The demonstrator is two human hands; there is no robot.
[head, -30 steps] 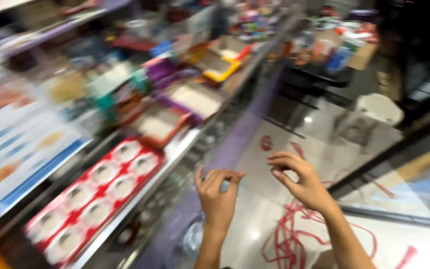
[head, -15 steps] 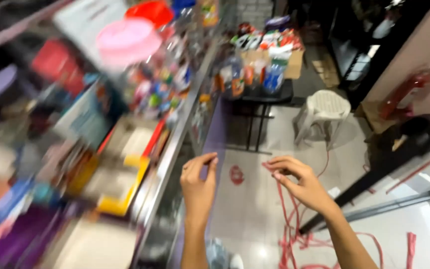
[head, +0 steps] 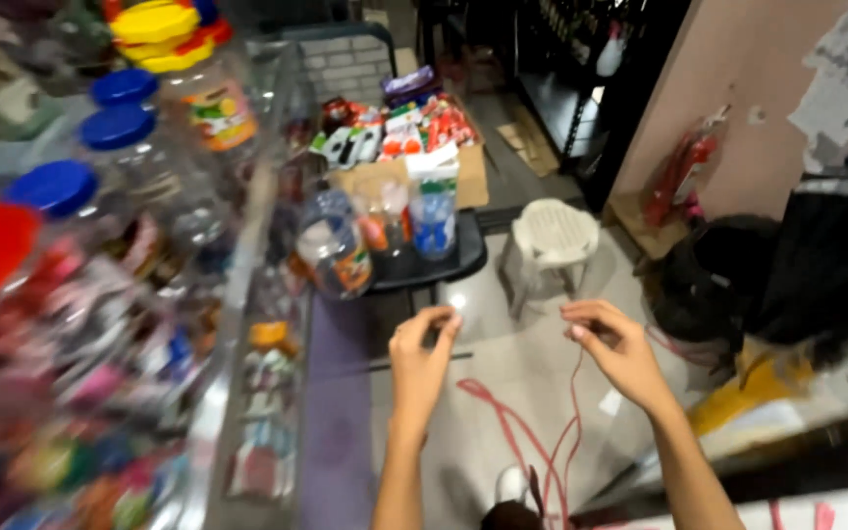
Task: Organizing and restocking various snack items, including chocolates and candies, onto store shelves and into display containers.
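Head view looked down on two bare arms raised over a pale tiled floor [head: 503, 363]. Left hand [head: 422, 355] sat near the frame's middle, fingers curled in narrow, thumb and forefinger pinched together at its top; whether the cord reached this pinch I could not tell, the spot being too small and blurred. Right hand [head: 615, 345] was at 3 o'clock from the left one, apart from it, fingers likewise drawn in, pinching the red cord [head: 575, 402] at its fingertips. From that pinch the cord hung straight toward 6 o'clock, then joined loose loops lying on the floor between and below both forearms, at about 5 o'clock from the left hand.

At 12 o'clock from the hands stood a dark table [head: 444, 263] bearing clear jars [head: 334, 245], with a box [head: 414, 167] of packets behind it. A white stool [head: 552, 236] stood at 1 o'clock. Along the 9 o'clock side ran a shelf [head: 238, 285] crowded with blue-lidded jars [head: 110, 128] and blurred coloured goods.
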